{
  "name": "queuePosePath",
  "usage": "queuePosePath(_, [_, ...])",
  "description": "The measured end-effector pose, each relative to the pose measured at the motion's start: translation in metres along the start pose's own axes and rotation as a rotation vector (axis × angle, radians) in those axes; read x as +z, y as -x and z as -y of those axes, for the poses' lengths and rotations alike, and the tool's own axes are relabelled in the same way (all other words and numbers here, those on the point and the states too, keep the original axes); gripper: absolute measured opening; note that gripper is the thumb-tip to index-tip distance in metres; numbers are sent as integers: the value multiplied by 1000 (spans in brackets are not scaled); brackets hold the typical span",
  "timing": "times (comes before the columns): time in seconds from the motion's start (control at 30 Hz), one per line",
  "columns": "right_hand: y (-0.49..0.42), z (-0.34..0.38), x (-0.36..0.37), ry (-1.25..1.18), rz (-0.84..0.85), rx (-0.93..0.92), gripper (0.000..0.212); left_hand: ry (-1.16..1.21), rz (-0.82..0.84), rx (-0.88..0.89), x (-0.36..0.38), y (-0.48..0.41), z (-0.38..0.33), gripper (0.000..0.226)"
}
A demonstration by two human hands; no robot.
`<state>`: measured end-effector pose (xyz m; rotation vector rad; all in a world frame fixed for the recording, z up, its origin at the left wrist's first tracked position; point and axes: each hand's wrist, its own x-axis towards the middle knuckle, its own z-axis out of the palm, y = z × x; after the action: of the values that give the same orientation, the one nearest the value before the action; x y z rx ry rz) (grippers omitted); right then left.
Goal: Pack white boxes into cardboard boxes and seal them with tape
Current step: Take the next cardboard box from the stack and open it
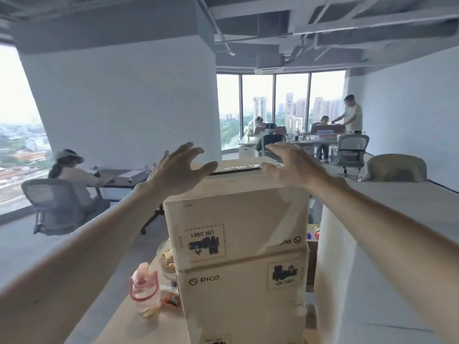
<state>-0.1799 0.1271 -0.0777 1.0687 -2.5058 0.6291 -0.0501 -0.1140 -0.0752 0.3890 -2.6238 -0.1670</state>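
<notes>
Two closed cardboard boxes stand stacked in front of me. The upper cardboard box [236, 219] carries an upside-down label, and clear tape [238, 167] shines along its top seam. The lower cardboard box [241, 294] has a PICO logo. My left hand [178, 170] hovers just above the top box's left far corner with fingers spread and holds nothing. My right hand [288, 165] hovers above the right far corner, also spread and empty. No white boxes are in sight.
A pink water bottle [145, 291] and a bowl of snacks [166, 259] stand on the table left of the stack. A white partition [372, 232] rises on the right. Seated people, office chairs [49, 202] and desks fill the room behind.
</notes>
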Motion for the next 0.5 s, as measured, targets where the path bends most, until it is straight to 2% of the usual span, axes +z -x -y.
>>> queuePosePath(0.27, [-39,-19,18,25,234,74,75,13,289,-178,20,-26,20,99])
queuePosePath(0.5, [-57,-31,26,27,447,123,84,-5,321,-223,26,-30,20,97])
